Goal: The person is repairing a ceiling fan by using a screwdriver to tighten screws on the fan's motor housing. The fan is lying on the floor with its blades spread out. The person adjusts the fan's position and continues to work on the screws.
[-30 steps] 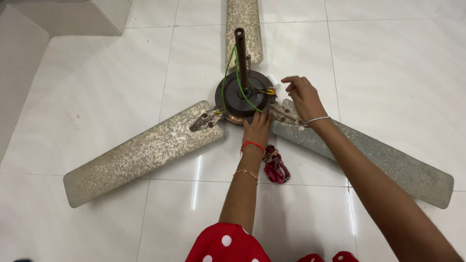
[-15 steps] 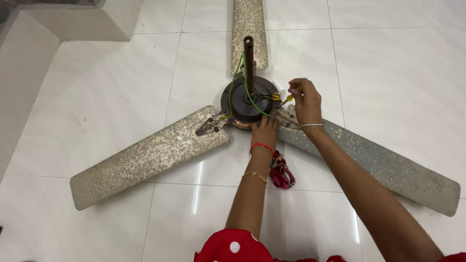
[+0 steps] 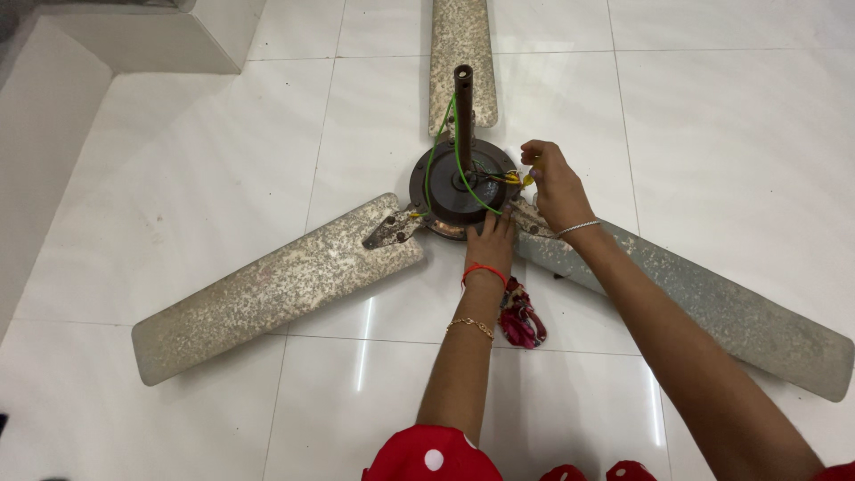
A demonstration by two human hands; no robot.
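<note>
An old ceiling fan lies on the white tiled floor, its dark round motor housing (image 3: 445,191) in the middle with a brown rod (image 3: 463,98) standing up from it. Three worn, speckled blades (image 3: 276,285) spread out. Green wires (image 3: 441,151) loop from the rod down to the housing. My left hand (image 3: 490,242) rests flat against the housing's near rim, fingers together. My right hand (image 3: 552,183) pinches the small yellow wire ends (image 3: 515,178) at the housing's right side.
A crumpled dark red cloth (image 3: 519,313) lies on the floor just right of my left wrist. A white step or ledge (image 3: 116,40) rises at the top left. White glossy tiles surround the fan.
The view has shifted slightly, so the fan sits a bit lower in the picture. My right hand has closed in on the yellow wire ends. My left hand stays on the housing.
</note>
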